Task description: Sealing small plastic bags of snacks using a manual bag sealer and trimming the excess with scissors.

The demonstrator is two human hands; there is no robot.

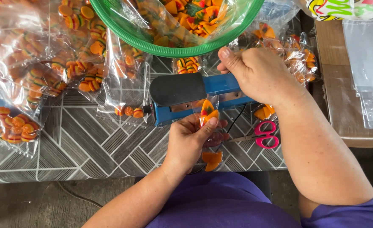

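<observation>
Nearest you, your left hand (190,141) is closed around a small clear bag of orange wedge candies (208,113), thumb and fingers pinching it just below its open top, with more wedges hanging in the lower part of the bag toward your lap. Keep that pinch firm and the film flat and unwrinkled where it enters the blue heat sealer (195,96), and hold the candies clear of the sealing strip so only plastic lies under the bar.

Your right hand (258,74) is curled down over the sealer's blue arm, thumb on top, pressing on it; it holds nothing else. Press evenly along the arm and keep the bag level, so the seam should come out straight rather than slanted.

Just right of your left hand, pink-handled scissors (262,134) lie on the bench (80,143), which wears a grey cover with a pale geometric line pattern. To the left lie filled bags of round striped candies (15,124), some spread out and overlapping.

Beyond the sealer a green plastic basin (152,45) holds more bagged sweets. At the far right a wooden surface (334,84) carries empty clear bags (370,76). Below the bench edge, bare concrete floor (38,202) shows.
</observation>
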